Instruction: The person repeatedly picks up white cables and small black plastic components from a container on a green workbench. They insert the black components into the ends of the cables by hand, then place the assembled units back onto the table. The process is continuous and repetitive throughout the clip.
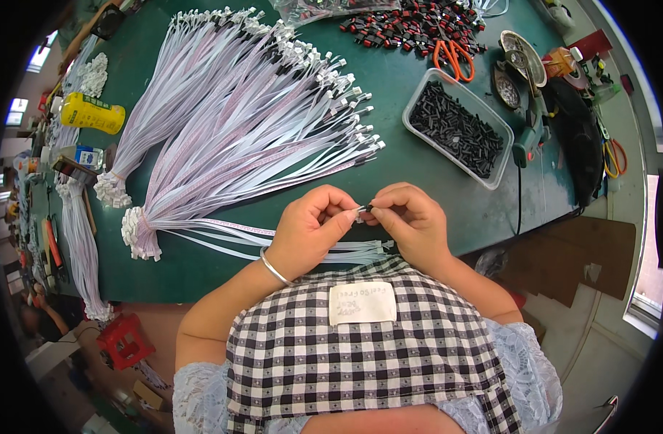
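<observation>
My left hand [311, 226] pinches the end of a flat white ribbon cable [234, 227] that runs left into a large bundle. Facing it, my right hand [412, 221] pinches a short black sleeve [368, 207] at the cable's tip. Fingertips of both hands nearly meet there, and how far the sleeve sits over the cable is too small to tell. Several loose cable ends with white connectors [378, 249] lie just below my hands. The fanned cable bundle [223, 145] spreads across the green table, its tied connector end [140, 235] at the left.
A clear plastic tub [499, 173] of short black sleeves stands to the right. Behind it lie orange-handled scissors [454, 61] and a heap of red-and-black parts [411, 29]. A corded tool [523, 152] rests at the right. A yellow bottle [93, 113] lies at the left.
</observation>
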The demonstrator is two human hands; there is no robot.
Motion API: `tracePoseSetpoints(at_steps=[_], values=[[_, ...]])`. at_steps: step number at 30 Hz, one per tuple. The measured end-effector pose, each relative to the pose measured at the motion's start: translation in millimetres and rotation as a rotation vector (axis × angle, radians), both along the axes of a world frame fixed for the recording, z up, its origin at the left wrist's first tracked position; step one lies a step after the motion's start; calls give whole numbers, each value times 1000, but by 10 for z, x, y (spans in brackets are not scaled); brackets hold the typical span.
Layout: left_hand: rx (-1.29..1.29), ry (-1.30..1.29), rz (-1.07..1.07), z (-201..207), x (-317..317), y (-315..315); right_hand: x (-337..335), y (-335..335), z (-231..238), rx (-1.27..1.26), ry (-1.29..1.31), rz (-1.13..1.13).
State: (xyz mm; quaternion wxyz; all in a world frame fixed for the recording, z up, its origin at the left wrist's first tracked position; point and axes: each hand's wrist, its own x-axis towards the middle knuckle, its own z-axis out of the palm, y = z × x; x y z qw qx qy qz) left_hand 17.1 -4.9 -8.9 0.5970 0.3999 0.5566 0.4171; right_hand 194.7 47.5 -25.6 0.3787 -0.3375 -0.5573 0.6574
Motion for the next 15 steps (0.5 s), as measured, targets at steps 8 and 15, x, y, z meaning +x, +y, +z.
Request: tracePoseSetpoints(at_steps=[8, 15], values=[[29, 36, -34, -34, 11, 5, 26, 32, 6, 144, -172, 24], [484, 487, -238, -117, -155, -53, 36, 154, 74, 618, -354, 160]])
